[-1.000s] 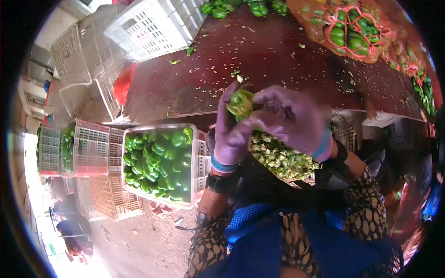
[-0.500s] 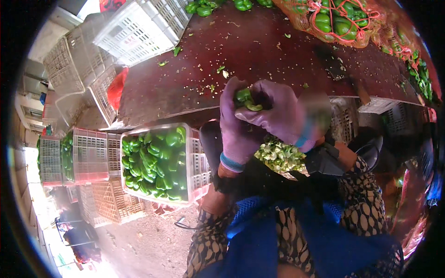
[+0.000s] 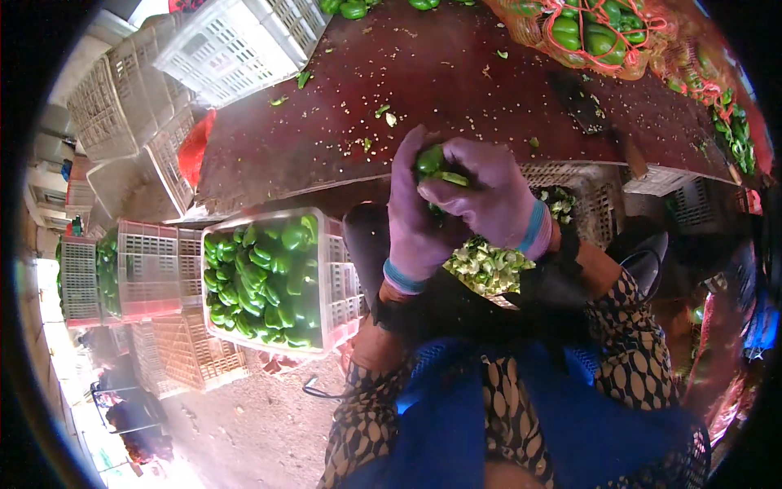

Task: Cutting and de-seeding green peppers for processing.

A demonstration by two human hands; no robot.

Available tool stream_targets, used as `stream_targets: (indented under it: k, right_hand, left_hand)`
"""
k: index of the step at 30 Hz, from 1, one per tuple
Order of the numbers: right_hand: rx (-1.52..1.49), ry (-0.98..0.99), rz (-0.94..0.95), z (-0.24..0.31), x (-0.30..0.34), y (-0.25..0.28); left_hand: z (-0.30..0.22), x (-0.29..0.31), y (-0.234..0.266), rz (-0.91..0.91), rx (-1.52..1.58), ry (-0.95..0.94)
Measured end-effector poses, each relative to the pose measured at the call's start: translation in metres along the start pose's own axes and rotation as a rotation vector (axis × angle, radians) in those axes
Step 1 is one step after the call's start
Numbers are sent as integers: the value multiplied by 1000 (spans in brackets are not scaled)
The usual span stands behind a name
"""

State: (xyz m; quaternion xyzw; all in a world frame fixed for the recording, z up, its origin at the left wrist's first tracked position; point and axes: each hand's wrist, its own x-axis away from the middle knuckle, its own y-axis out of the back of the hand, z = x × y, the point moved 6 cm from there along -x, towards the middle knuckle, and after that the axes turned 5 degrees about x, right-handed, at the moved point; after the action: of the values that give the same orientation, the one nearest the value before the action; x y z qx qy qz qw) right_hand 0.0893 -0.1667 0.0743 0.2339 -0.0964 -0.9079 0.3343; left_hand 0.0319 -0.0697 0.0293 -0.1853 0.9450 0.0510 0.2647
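Crates [image 3: 149, 265] of thin, lattice-walled plastic stand at far left, with green peppers showing through their slotted sides, and a tan crate [image 3: 204, 350] sits beneath them. Above, greyish crates [image 3: 98, 110] are piled beside a crinkled red bag [image 3: 194, 151]. A white crate [image 3: 244, 57], boxy and slotted, rests tilted in the view on the dark red tabletop [image 3: 423, 77], whose smooth surface is speckled with pale seeds and green bits. Nearer the person, a whitish crate [image 3: 328, 281] is heaped with glossy, lobed peppers [image 3: 261, 285].

In the middle, just off the near table edge, the left hand [image 3: 415, 224], in a matt purple glove with a blue cuff, curls around a shiny green pepper [image 3: 430, 160]. The right hand [image 3: 489, 187], gloved alike, is pressed against the left, its fingers and thumb bent in around the same pepper. Both gloves hide most of it.

Below the right hand lies a heap of pale, ragged scraps [image 3: 489, 267], partly covered by the wrists. Rightward, a mesh-sided crate [image 3: 601, 204] stands under the table edge; above it, an orange net bag [image 3: 586, 41] bulges with round peppers.
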Motion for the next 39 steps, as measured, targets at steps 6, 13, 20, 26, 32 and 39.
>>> stream_targets:
  k: [6,13,20,26,32,39]
  right_hand:
    - [286,155,-52,8,3,-9]
    - [27,19,216,4,4,1]
    - [-464,-382,410,-11,10,15]
    - [259,-210,432,-31,27,29]
    - [293,-194,349,-60,53,32]
    - [-36,-239,185,-62,43,-13]
  left_hand:
    - [4,12,0,-93,175,249]
    - [-8,14,0,48,273,302]
    - [0,17,0,58,777,519]
    - [-14,52,102,-150,301,545]
    - [-29,124,284,-407,-723,454]
    - [-11,198,488,-613,-1542,726]
